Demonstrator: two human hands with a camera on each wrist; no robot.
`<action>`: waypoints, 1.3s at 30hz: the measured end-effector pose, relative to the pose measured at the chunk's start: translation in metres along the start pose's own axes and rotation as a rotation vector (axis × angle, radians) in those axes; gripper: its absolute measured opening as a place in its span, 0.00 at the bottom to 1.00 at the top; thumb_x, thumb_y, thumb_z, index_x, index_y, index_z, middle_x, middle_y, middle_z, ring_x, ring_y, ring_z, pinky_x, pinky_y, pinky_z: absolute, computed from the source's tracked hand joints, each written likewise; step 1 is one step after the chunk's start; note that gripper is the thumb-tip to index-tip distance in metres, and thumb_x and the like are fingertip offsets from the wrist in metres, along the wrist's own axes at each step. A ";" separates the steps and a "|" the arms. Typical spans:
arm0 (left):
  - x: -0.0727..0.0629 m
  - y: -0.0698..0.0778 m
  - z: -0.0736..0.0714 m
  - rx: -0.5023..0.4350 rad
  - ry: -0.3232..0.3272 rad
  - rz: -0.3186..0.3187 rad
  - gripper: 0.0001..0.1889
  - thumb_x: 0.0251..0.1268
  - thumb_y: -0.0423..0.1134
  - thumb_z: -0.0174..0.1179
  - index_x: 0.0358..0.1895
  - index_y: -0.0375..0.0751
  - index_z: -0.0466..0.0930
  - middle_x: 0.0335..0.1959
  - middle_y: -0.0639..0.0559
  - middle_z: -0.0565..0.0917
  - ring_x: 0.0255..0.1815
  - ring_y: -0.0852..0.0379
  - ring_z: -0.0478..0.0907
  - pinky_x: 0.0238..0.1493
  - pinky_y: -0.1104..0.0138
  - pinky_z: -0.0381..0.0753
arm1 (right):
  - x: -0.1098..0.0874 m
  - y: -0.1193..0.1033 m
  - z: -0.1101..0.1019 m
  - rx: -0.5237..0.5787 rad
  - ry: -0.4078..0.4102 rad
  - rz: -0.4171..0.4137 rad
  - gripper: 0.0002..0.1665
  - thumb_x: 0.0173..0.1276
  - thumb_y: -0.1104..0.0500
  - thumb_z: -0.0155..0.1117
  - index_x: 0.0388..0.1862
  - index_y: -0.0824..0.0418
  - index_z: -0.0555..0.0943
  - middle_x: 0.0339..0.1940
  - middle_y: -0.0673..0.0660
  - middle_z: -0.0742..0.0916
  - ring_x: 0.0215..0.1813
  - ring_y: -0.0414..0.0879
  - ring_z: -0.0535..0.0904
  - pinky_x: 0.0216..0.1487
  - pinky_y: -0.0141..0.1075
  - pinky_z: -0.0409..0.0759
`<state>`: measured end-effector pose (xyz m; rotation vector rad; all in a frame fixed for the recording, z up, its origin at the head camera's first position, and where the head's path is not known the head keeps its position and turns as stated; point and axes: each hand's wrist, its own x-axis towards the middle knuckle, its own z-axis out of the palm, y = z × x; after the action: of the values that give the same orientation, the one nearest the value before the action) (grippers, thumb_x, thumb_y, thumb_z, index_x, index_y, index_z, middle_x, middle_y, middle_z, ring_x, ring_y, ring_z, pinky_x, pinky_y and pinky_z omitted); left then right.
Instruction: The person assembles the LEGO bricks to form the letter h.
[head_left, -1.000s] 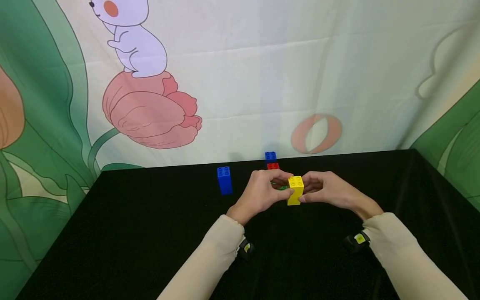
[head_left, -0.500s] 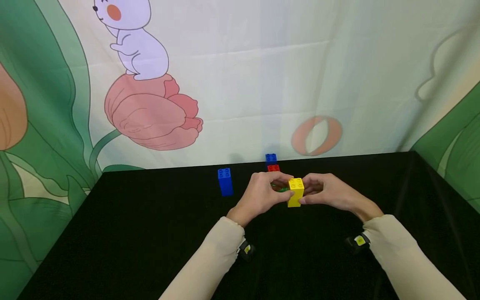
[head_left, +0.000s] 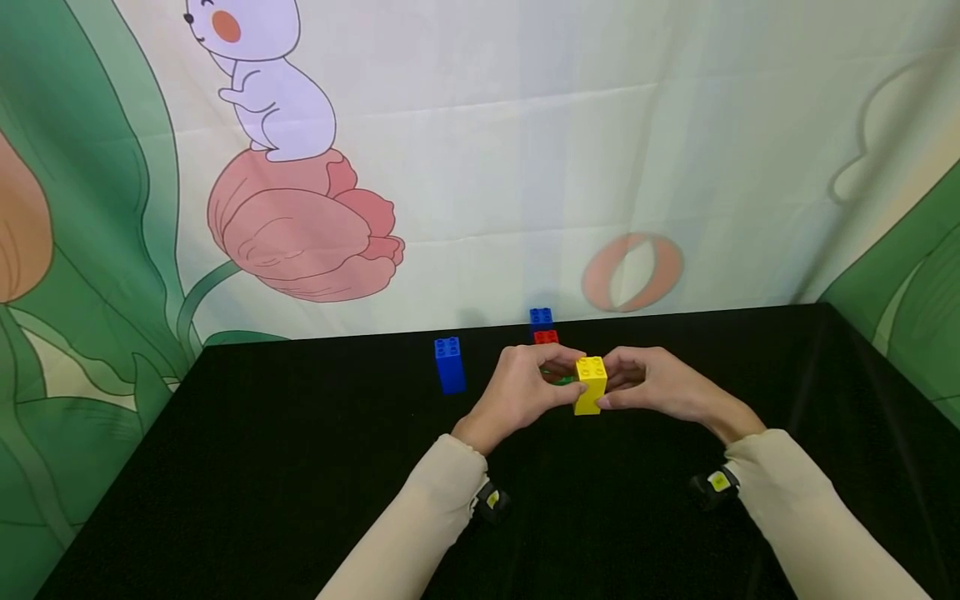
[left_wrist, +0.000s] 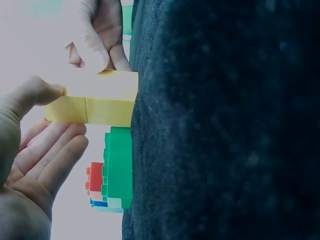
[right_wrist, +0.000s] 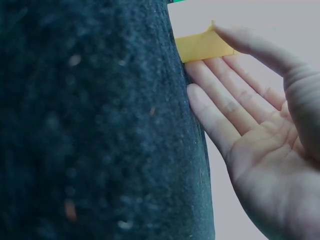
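Observation:
A yellow stack (head_left: 591, 392) of two studded toy bricks stands upright on the black tabletop, and a seam between the bricks shows in the left wrist view. Thumb and fingers of my left hand (head_left: 517, 387) pinch its upper part from the left. From the other side my right hand (head_left: 660, 383) holds it lower down, thumb in front and fingers behind. Just behind the stack is a green brick piece (left_wrist: 120, 167), mostly hidden by my left hand in the head view. Beyond that sit a red brick (head_left: 546, 337) and a blue brick (head_left: 541, 318).
A separate tall blue block (head_left: 450, 371) stands to the left of my left hand. The black tabletop (head_left: 300, 467) ends at the back against a hanging printed cloth (head_left: 480, 167) with a cartoon animal and flowers.

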<state>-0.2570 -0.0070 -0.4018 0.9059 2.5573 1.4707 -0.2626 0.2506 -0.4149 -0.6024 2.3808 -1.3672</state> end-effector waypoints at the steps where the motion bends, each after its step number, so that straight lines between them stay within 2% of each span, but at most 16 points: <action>1: 0.000 0.000 0.000 0.002 -0.002 -0.001 0.17 0.68 0.36 0.75 0.58 0.40 0.87 0.50 0.53 0.90 0.48 0.62 0.87 0.52 0.72 0.85 | 0.000 0.000 0.000 -0.001 0.001 0.000 0.26 0.70 0.56 0.76 0.62 0.63 0.80 0.55 0.60 0.88 0.59 0.56 0.86 0.60 0.50 0.85; 17: -0.002 0.003 -0.001 0.050 -0.009 0.024 0.18 0.70 0.36 0.73 0.61 0.39 0.85 0.54 0.51 0.90 0.52 0.59 0.87 0.55 0.72 0.84 | -0.002 -0.003 0.001 0.010 0.006 -0.014 0.25 0.70 0.57 0.76 0.61 0.65 0.80 0.56 0.61 0.88 0.59 0.56 0.86 0.59 0.46 0.86; 24: -0.003 0.004 -0.002 0.023 -0.011 0.026 0.23 0.70 0.36 0.73 0.66 0.36 0.82 0.59 0.47 0.88 0.57 0.53 0.87 0.57 0.68 0.84 | -0.002 -0.002 0.001 -0.004 0.009 -0.022 0.25 0.70 0.56 0.76 0.61 0.64 0.80 0.56 0.61 0.88 0.58 0.56 0.86 0.58 0.45 0.86; 33: -0.007 0.009 -0.011 -0.007 0.023 0.058 0.23 0.70 0.35 0.72 0.65 0.37 0.82 0.62 0.44 0.86 0.59 0.46 0.86 0.59 0.66 0.84 | -0.001 -0.001 0.003 0.016 0.009 -0.008 0.26 0.69 0.57 0.77 0.61 0.64 0.79 0.56 0.61 0.88 0.58 0.56 0.86 0.57 0.45 0.87; 39: -0.012 0.011 -0.019 -0.001 0.042 0.074 0.22 0.70 0.35 0.73 0.65 0.36 0.83 0.62 0.44 0.87 0.59 0.46 0.86 0.60 0.66 0.84 | -0.002 -0.003 0.002 0.010 0.013 -0.020 0.26 0.69 0.57 0.77 0.61 0.65 0.79 0.55 0.61 0.88 0.58 0.56 0.86 0.58 0.44 0.86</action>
<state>-0.2483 -0.0233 -0.3852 0.9905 2.5792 1.5258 -0.2592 0.2489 -0.4135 -0.6185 2.3827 -1.3945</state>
